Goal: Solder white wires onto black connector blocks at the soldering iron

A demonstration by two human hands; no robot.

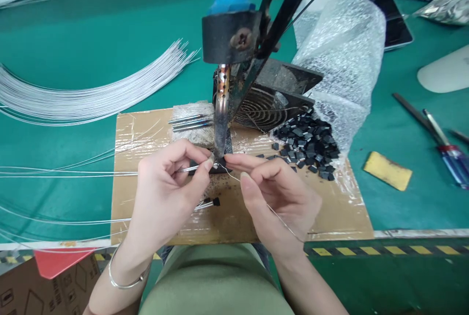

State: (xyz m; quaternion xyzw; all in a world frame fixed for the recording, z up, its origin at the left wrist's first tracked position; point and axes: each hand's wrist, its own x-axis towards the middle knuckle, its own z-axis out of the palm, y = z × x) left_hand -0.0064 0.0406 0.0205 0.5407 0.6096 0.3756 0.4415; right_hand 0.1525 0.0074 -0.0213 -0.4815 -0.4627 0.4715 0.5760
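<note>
My left hand (166, 195) pinches thin white wires (126, 174) whose ends lie under the tip of a soldering iron (221, 110). The iron is clamped upright with its blue handle above. My right hand (280, 198) holds a thin strand of solder wire (282, 220) between thumb and fingers. The strand runs up to the iron's tip and trails back over the palm. What exactly sits at the tip is partly hidden by my fingers. Several wires with small black ends (216, 201) lie on the cardboard (234, 222) just below.
A pile of small black pieces (311, 146) lies to the right, beside a fan (269, 107) and bubble wrap (337, 56). A bundle of white wires (110, 95) rests at left. A yellow sponge (387, 171), a screwdriver (452, 158) and a dark tablet (390, 14) are at right.
</note>
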